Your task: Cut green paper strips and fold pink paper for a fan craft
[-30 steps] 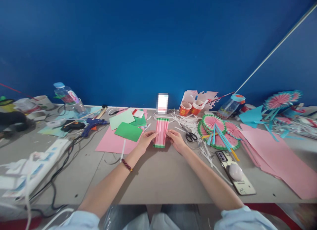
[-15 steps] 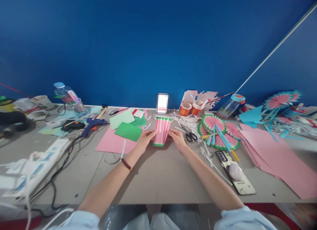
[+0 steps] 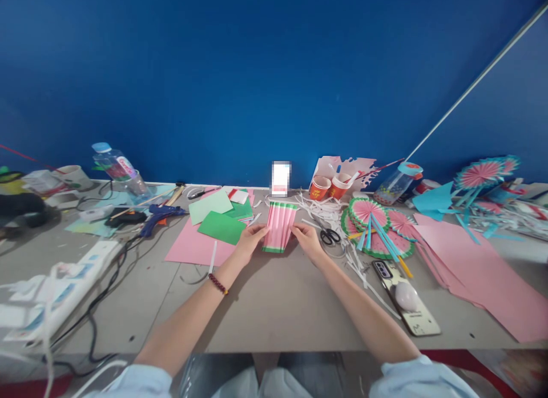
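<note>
The left hand and right hand are pinching, fingers closed, the side edges of the pleated pink paper lying mid-table, right of the green sheet, where even pressure seemingly suits crisp folds.

I wear light blue sleeves, and a dark red bead bracelet just behind my left hand.

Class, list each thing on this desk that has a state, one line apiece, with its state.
pleated paper, pinched at both sides, far end fanned wider
left hand, gripping the paper's left edge
right hand, gripping its right edge
scissors, lying flat
water bottle, capped, tilted
paper cups, upright
phone, face down
</note>
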The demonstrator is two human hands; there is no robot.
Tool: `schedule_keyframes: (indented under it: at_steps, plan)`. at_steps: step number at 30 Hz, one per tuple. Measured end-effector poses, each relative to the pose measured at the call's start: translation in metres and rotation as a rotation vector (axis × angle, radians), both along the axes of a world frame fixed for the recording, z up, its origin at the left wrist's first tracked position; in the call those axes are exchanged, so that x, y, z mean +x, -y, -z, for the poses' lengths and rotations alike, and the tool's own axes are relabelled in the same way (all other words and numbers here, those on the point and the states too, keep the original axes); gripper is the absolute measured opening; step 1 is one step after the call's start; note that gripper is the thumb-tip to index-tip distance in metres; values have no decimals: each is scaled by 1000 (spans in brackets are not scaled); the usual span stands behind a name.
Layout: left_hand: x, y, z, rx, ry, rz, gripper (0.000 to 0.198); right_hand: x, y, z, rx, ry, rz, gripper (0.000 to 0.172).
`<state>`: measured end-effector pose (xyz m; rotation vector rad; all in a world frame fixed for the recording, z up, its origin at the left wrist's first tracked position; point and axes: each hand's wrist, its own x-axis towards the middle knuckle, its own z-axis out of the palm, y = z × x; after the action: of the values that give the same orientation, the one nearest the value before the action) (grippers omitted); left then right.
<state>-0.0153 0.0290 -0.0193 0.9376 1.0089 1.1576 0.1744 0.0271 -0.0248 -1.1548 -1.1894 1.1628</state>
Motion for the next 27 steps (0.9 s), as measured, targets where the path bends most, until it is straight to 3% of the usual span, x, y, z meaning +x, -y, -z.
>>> schedule_keyframes:
  at_steps: [7, 20, 27]
  plan:
    - [0, 0, -5, -38, 12, -47, 35, 3, -2, 5, 103, 83, 39, 23]
    - [-1, 5, -9, 76, -164, -27, 34, 0, 0, -2, 25, -65, -1, 33]
    - [0, 4, -5, 104, -208, -18, 39, -6, 3, -4, 65, -101, -174, 40]
